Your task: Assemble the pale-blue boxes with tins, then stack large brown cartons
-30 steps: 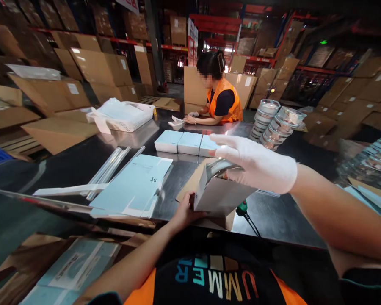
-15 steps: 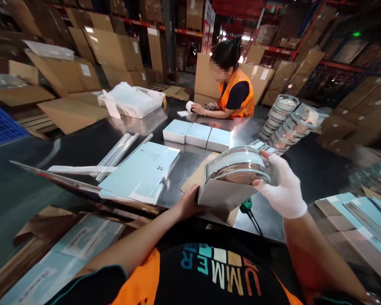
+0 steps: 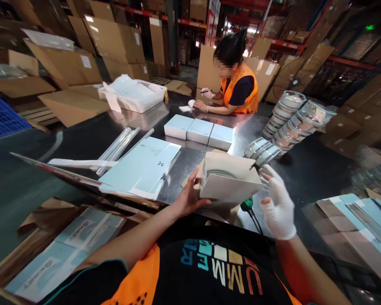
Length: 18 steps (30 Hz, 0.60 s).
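In front of my body, an open white cardboard box stands on the metal table, its top flaps up. A round glass dish sits inside it, with only the upper rim showing. My bare left hand grips the box's left side, thumb along the front and fingers up the side. My right hand, in a white glove with bare fingertips, is just right of the box with its fingers apart, holding nothing. Behind the box lean more round glass dishes. A green plug with a black cord lies under the box's right edge.
Tall stacks of glass dishes stand at the right. Closed white boxes form a row mid-table. Left are flat pale-blue cartons, clear strips and a white basket. Across the table, a co-worker in an orange vest writes.
The glass dish has gone down into the box. My right hand has let go of it and moved lower. The left hand's fingers have shifted up the box's side.
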Available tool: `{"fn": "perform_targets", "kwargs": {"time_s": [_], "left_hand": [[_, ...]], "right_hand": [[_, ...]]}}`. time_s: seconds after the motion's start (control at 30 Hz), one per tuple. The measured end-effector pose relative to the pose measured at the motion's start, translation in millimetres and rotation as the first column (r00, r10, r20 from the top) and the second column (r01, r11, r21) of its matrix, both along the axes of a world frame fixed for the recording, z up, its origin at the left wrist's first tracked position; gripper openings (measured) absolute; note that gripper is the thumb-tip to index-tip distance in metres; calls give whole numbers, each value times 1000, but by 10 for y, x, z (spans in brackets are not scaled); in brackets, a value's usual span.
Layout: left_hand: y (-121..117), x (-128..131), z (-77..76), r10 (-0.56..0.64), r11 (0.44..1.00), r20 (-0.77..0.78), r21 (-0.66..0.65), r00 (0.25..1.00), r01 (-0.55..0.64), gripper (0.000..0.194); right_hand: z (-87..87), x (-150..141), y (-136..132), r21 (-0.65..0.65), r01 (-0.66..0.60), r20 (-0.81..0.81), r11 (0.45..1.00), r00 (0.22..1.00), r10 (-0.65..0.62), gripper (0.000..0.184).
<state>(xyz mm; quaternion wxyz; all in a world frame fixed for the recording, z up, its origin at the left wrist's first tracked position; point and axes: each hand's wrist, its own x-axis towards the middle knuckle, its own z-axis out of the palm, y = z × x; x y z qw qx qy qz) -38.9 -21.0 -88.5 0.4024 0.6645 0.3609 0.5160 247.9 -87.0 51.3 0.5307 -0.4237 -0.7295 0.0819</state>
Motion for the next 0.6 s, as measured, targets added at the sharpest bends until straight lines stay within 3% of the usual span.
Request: {"fn": "perform_targets", "kwargs": {"time_s": [0.1,0.2,0.3,0.37,0.43,0.47,0.53,0.6], "left_hand": [[-32,65,409,9,974,45,227,999,-19,83],[-61,190,698,17,950,78,310,997,-41,57],[-74,268,715,149,957,237,211,960,-200,65],[-58,250,636,153,957,218,212,964,-199,80],[-20,190,570,93,951,95,285,991,-116,80],[5,157,555,73,946,40,314,997,-82,73],[58,108,559,71,941,26,330,997,-76,61],[105,104,583,67,947,59,311,996,-82,60]], "right_hand": [[-328,-199,46,-247,-99,-167,964,984,58,82],[-397,-467,217,-388,-15,-336,922,933,-127,57],[-336,-663,376,-366,131,-400,922,872,-283,36],[-289,-664,436,-262,115,-456,958,860,-228,50],[-249,-524,472,-219,49,-471,975,869,-150,59],[-235,-406,488,-248,59,-415,967,895,-162,57],[-230,-124,530,-365,211,-172,907,942,-288,49],[-273,133,591,-498,399,142,770,913,-382,41]]}}
